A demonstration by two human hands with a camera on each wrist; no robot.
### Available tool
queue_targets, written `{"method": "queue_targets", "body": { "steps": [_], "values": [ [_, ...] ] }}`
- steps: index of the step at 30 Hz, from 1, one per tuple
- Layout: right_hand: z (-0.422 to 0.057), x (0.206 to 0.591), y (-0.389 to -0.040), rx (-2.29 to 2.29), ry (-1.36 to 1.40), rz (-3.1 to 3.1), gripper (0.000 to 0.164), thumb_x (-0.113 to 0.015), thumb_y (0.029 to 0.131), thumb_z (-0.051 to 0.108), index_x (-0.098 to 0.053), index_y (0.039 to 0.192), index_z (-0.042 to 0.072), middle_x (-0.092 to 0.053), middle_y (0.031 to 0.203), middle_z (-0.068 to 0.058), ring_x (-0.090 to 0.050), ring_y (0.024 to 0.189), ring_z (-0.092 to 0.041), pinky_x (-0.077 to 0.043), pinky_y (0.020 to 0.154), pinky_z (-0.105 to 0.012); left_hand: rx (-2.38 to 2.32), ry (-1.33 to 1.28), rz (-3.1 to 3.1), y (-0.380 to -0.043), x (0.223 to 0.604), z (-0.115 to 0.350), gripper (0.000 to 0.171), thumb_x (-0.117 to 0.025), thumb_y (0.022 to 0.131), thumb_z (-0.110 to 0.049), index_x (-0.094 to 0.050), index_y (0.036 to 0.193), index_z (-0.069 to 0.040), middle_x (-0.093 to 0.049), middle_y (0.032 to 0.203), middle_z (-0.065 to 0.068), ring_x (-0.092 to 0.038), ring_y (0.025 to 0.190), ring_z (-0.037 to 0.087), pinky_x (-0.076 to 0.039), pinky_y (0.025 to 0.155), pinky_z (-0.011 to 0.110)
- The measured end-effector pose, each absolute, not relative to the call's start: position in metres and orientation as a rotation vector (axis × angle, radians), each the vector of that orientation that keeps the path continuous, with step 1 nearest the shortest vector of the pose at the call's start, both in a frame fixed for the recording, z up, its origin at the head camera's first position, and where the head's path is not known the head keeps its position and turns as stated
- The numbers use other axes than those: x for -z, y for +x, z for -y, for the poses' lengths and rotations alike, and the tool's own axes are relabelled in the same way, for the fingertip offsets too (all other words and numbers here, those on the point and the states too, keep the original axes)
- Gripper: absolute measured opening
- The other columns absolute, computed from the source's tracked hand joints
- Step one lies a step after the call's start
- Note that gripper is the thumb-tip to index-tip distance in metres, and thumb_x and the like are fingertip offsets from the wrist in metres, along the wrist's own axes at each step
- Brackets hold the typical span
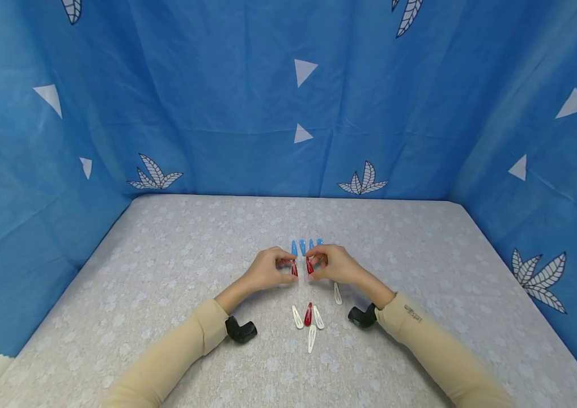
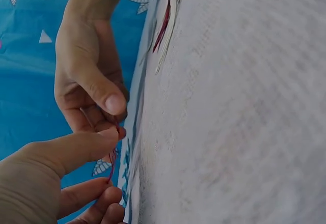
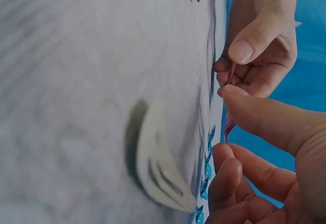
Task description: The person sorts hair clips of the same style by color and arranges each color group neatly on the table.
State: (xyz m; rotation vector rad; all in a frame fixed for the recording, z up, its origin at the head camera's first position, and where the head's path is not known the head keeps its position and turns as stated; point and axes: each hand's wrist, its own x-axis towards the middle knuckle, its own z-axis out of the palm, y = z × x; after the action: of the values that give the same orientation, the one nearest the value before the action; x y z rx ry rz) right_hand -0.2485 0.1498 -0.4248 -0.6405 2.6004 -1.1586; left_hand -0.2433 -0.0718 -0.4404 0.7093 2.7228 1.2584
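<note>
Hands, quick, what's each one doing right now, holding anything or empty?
Left hand: closed, pinching a red hair clip.
Right hand: closed, pinching another red hair clip.

- Red hair clips: three, two held and one lying.
- Blue hair clips: four in a row.
- White hair clips: four.

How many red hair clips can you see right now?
3: one in the left hand, one in the right hand, one on the table among the white clips. More may be hidden.
</note>
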Motion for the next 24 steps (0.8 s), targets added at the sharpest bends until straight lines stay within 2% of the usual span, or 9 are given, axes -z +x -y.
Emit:
{"method": "queue_targets", "body": {
  "steps": [10,24],
  "values": [
    [-0.141,0.431,-0.257,1.086,-0.579,-2.628,0.047,-0.085,0.074,0.012,-0.067,0.117,0.003,-0.065,0.088,-0.003,-0.052,0.065,-0.012,-0.044,0.057,-0.026,-1.216,0.684,-2.725,-0.254,0.451,0.071,0.05,-0.088,0.07,-0.022,-0.072,0.114,-0.005,-0.068,0.097,0.003,-0.06,0.088,0.015,-0.049,0.078,0.029],
    [-0.136,0.435,-0.257,1.068,-0.564,-2.659,0.048,-0.086,0.073,0.012,-0.067,0.116,0.001,-0.066,0.092,-0.006,-0.054,0.067,-0.012,-0.046,0.058,-0.025,-1.177,0.7,-2.766,-0.259,0.459,0.071,0.047,-0.087,0.071,-0.022,-0.073,0.114,-0.008,-0.064,0.09,0.0,-0.055,0.083,0.012,-0.046,0.075,0.027]
  ]
}}
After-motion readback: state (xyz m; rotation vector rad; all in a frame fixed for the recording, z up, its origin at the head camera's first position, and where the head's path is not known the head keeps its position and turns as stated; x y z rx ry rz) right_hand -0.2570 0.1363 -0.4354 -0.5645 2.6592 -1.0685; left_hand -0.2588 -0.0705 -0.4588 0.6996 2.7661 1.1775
